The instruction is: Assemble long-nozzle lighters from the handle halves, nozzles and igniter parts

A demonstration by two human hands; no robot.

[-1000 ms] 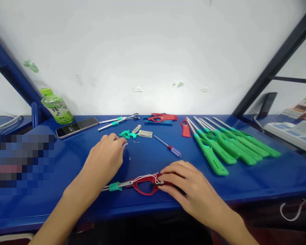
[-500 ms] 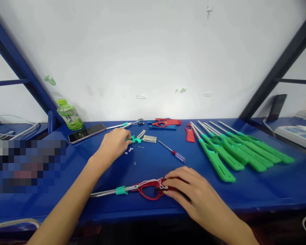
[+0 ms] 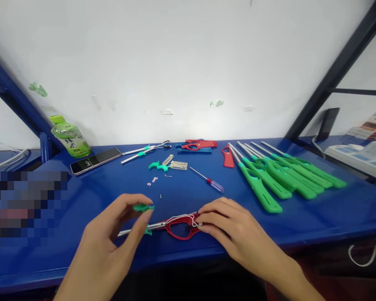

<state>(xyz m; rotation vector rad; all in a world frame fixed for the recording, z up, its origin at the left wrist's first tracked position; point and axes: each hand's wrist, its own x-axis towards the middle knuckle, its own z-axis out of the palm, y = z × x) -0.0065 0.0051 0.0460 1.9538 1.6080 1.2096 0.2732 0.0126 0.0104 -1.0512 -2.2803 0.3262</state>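
Observation:
Between the thumb and fingertips of my left hand (image 3: pixel 115 238) is a small green plastic trigger (image 3: pixel 143 207), held just above the lighter's metal tube (image 3: pixel 156 225). My right hand (image 3: pixel 235 225) grips the handle end of an opened red lighter shell (image 3: pixel 178 237) lying near the table's front edge. White wires (image 3: pixel 183 216) run along the shell toward my right fingertips, which hide its handle. A green collar (image 3: pixel 148 230) sits on the tube, partly behind my left thumb. Loose green triggers (image 3: pixel 158 166) and clear fuel tanks (image 3: pixel 178 165) lie farther back.
A screwdriver (image 3: pixel 208 179) lies mid-table. Several green lighters (image 3: pixel 263 196) are fanned out on the right, beside a red shell piece (image 3: pixel 228 158). Red and blue shells (image 3: pixel 198 145) and metal tubes (image 3: pixel 138 154) lie near the wall. Left are a phone (image 3: pixel 96 161) and a bottle (image 3: pixel 71 137).
My left hand has picked up a green trigger from the small parts and brought it toward me, over the tube. My right hand stays on the red shell. The camera view has shifted slightly.

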